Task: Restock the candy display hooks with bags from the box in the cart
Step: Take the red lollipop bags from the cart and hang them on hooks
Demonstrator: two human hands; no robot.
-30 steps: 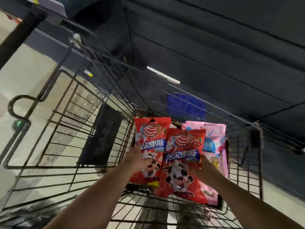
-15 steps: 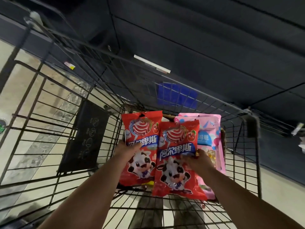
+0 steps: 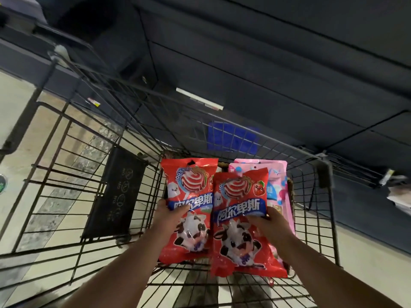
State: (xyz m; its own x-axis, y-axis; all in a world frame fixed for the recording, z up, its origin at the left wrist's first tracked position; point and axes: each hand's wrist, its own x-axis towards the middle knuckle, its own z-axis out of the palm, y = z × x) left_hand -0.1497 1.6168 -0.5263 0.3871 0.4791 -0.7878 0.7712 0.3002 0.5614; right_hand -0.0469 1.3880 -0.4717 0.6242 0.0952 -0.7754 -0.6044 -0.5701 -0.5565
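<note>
a dark shelf unit is rising ahead of both hands and filling the upper view. a wire cart is standing under and around the hands, its far rim running above them. a pale tiled floor is showing through the wires to the left of the left hand. a black placard is hanging on the cart's side wall, left of the left hand. a blue panel is showing through the far wires, above and between the hands.

the left hand is gripping a red bag at its left edge, thumb lying across the front, and holding it upright over the cart. the right hand is gripping a second red bag at its right edge, thumb on the front. this bag is overlapping the first bag's right edge and sitting a little lower. pink bags are standing just behind the right hand and the second red bag; whether that hand is holding them too, i cannot tell. a white label strip is sitting on the shelf unit, well above both hands.
</note>
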